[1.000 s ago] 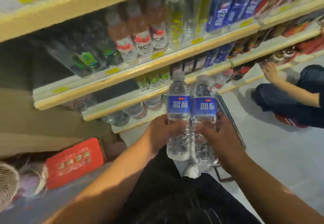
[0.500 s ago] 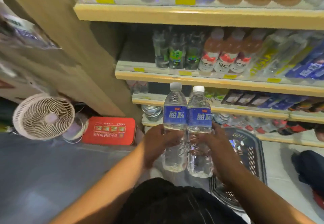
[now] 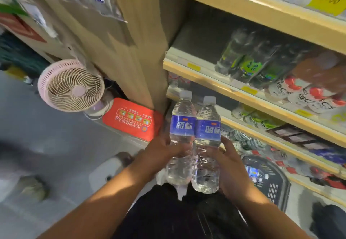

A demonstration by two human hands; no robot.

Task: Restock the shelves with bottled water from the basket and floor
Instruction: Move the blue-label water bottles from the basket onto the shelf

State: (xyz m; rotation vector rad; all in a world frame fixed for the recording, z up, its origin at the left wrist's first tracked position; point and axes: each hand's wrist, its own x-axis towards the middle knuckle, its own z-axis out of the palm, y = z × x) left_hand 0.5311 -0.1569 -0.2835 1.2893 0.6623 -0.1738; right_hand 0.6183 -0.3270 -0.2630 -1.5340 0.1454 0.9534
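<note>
Bottled water was held upright before the shelves (image 3: pixel 215 84): the left hand (image 3: pixel 161 154) gripped one bottle (image 3: pixel 181 126), the right hand (image 3: pixel 231 165) the other bottle (image 3: pixel 207 132), fingers (image 3: pixel 174 148) curled round each, bottles touching, near the basket (image 3: pixel 271 182).

There is one pink fan (image 3: pixel 72 86). Just right of the fan lies one red box (image 3: pixel 133 119). Further right of the fan are two water bottles with blue labels, the left bottle (image 3: pixel 180 126) and the right bottle (image 3: pixel 207 132), and two hands, the left hand (image 3: pixel 161 154) and the right hand (image 3: pixel 230 165); each hand holds one bottle. Far right of the fan and lower is one dark basket (image 3: pixel 271 180). Above and right of the fan, at least four shelf boards (image 3: pixel 206 75) are visible; the bottles on them are too blurred to count.
</note>
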